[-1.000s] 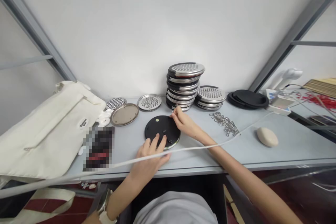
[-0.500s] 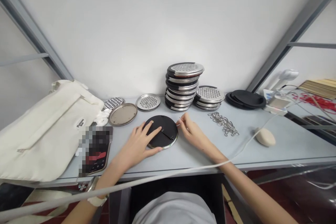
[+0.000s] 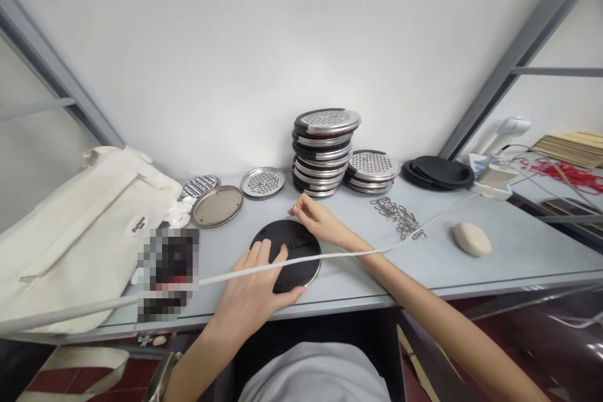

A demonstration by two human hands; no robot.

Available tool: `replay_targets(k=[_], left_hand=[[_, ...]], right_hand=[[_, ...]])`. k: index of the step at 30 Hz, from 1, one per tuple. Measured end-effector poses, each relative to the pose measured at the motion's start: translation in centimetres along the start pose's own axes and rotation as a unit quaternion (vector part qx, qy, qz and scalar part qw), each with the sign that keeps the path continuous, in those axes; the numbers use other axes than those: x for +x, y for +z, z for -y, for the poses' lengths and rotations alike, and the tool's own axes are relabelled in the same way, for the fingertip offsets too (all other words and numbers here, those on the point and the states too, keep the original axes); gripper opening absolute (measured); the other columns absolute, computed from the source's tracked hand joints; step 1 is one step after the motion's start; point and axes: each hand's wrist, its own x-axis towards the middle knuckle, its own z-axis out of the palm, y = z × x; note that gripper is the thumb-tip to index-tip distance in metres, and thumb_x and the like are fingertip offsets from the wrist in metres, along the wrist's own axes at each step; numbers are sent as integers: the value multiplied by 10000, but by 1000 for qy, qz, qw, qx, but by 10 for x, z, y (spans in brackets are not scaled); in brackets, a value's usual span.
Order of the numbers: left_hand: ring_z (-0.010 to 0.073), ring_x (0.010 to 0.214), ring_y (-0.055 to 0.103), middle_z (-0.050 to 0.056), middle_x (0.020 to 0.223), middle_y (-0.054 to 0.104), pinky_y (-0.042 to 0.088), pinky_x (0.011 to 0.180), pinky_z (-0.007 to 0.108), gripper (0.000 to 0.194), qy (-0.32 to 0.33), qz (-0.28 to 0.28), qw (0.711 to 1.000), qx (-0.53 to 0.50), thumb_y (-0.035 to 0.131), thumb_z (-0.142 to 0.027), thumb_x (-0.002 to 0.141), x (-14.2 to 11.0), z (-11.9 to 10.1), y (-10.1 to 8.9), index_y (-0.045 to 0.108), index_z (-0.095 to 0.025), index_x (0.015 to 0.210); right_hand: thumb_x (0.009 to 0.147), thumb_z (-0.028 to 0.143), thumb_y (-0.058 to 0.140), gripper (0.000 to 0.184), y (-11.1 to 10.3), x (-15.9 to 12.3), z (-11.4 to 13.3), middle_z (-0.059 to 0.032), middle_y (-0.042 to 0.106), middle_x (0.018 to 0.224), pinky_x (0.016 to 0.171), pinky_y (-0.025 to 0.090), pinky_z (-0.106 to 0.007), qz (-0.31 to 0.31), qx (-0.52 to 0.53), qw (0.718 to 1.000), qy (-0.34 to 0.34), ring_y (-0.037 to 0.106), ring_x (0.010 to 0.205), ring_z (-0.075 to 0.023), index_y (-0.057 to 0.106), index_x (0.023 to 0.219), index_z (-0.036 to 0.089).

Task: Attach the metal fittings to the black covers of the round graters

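Note:
A round black disc (image 3: 296, 270) with a thin metal rim along its near edge lies on the table in front of me. My left hand (image 3: 252, 279) rests on its left part, fingers spread and thumb at the near edge. Just above the disc's far edge is my right hand (image 3: 313, 217), thumb and forefinger pinched together. Something small and shiny shows at those fingertips, too small to name. To the right of that hand lies a loose pile of small metal hooks or clips (image 3: 400, 217).
Behind stand a tall stack of perforated metal grater discs (image 3: 327, 151) and a lower stack (image 3: 374, 166). Black discs (image 3: 438, 173), a beige rounded object (image 3: 472, 239), a bare metal disc (image 3: 217, 206) and a cream bag (image 3: 94, 232) lie around. A white cable (image 3: 358, 255) crosses in front.
My right hand has moved from the disc's right edge to its far edge, still pinched. The disc has shifted slightly nearer to me under my left hand. The cable has swung upward across the view.

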Motion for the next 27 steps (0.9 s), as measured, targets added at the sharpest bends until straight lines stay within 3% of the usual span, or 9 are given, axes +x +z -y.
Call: replay_targets(k=[3, 7, 11, 16, 18, 22, 27], left_hand=[[354, 1143, 467, 176, 1256, 489, 417, 915, 475, 697, 12, -10, 999, -31, 580, -606, 759, 9, 2, 3, 494, -153, 1282], [342, 1314, 311, 146, 1459, 312, 318, 1037, 493, 790, 71, 27, 992, -96, 570, -563, 787, 21, 4, 8, 301, -179, 1423], [327, 1356, 258, 100, 1484, 299, 269, 1067, 510, 720, 92, 45, 986, -132, 559, -491, 820, 24, 5, 14, 282, -248, 1439], [309, 1353, 280, 106, 1474, 324, 287, 1064, 484, 674, 88, 24, 985, -146, 566, -442, 832, 19, 4, 19, 328, -224, 1424], [302, 1351, 287, 107, 1471, 332, 294, 1063, 473, 664, 89, 22, 985, -144, 560, -436, 838, 17, 4, 20, 335, -217, 1422], [301, 1345, 300, 112, 1455, 359, 306, 1059, 460, 648, 89, 16, 986, -143, 557, -443, 840, 17, 4, 21, 362, -201, 1409], [297, 1348, 300, 113, 1449, 370, 314, 1057, 457, 652, 90, 9, 986, -138, 565, -428, 834, 17, 4, 22, 363, -197, 1410]], right_hand=[[884, 340, 448, 157, -9, -7, 2, -22, 590, 816, 813, 473, -328, -13, 1, 1000, -5, 568, 801, -155, 449, 796, 210], [856, 344, 503, 161, -20, -24, -4, -16, 587, 790, 758, 487, -304, -4, 17, 1000, 23, 569, 750, -148, 494, 786, 200], [850, 322, 505, 135, -23, -39, -7, -15, 584, 790, 772, 478, -304, -17, 22, 999, 34, 565, 763, -154, 513, 794, 199], [845, 272, 498, 114, -23, -51, 1, -19, 564, 807, 796, 439, -302, -71, -53, 996, 31, 536, 800, -161, 519, 758, 202], [852, 273, 492, 131, -22, -53, 3, -9, 546, 770, 750, 435, -290, -64, -55, 996, 37, 521, 751, -151, 509, 746, 200], [886, 312, 461, 152, -18, -55, 0, 7, 538, 731, 675, 439, -270, -26, 7, 998, 59, 518, 681, -131, 482, 785, 200], [893, 356, 483, 170, -14, -56, -12, -6, 587, 779, 743, 479, -305, -42, 102, 991, 79, 592, 747, -148, 462, 975, 209]])
